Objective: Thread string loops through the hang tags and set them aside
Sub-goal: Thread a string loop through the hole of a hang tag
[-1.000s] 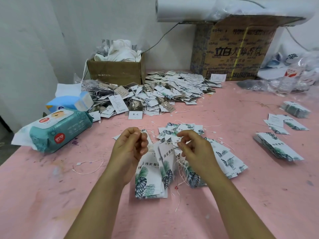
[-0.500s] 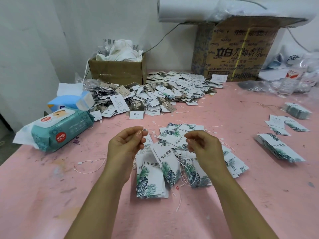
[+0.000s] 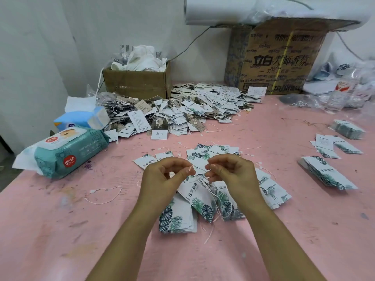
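White string [image 3: 200, 177] ×1 | left hand [image 3: 164, 177] pinches it | right hand [image 3: 233, 173] pinches it | cardboard boxes [image 3: 138, 84] ×2

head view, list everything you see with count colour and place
table: one, pink, under everything
wipes pack: one, teal, left
tissue pack: one, blue, behind the wipes pack
small box: one, brown, back left, white cloth inside
large box: one, brown, back right
roll: one, white, atop the large box
bags: several, clear, far right
tag heap: many, white-grey, back centre
tag stacks: three groups, white-green, right
leaf tags: many, white-green, under the hands
loose loop: one, white, left of the hands
string: count unclear, white, between the hands
left hand: pinches the string
right hand: pinches the string
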The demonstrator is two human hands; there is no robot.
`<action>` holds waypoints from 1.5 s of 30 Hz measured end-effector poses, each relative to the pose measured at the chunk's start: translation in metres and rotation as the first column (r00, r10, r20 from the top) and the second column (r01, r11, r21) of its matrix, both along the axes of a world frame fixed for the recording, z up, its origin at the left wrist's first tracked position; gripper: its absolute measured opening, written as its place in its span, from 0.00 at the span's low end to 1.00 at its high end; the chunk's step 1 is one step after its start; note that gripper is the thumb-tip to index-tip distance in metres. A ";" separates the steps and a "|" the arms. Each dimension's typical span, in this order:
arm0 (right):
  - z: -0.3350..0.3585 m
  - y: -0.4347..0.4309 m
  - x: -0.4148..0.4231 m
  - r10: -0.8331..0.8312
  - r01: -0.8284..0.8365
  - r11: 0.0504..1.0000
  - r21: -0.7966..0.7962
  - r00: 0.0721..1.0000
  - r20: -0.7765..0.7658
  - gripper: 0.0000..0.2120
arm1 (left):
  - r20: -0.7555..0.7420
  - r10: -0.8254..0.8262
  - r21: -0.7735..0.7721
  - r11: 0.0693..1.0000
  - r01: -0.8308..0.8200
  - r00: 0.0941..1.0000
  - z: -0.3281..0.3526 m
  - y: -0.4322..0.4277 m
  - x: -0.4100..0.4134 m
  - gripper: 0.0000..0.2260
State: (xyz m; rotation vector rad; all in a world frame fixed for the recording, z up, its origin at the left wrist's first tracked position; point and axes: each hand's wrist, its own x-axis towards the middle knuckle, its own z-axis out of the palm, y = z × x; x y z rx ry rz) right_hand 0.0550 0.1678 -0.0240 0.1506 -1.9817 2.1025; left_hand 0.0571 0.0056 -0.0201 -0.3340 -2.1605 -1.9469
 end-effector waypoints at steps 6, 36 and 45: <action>0.001 0.002 0.001 0.109 -0.095 0.983 -0.156 0.990 0.088 0.13 | -0.025 0.005 -0.086 0.996 -0.007 1.000 -0.002 0.000 0.000 0.07; -0.007 -0.007 0.000 0.186 -0.178 0.967 0.180 0.982 -0.027 0.07 | -0.083 -0.061 -0.283 0.959 0.035 0.995 -0.006 0.002 0.001 0.10; -0.006 -0.005 0.001 0.222 -0.213 0.956 0.200 0.975 -0.025 0.07 | -0.086 -0.072 -0.306 0.951 0.043 0.994 -0.006 0.002 0.001 0.08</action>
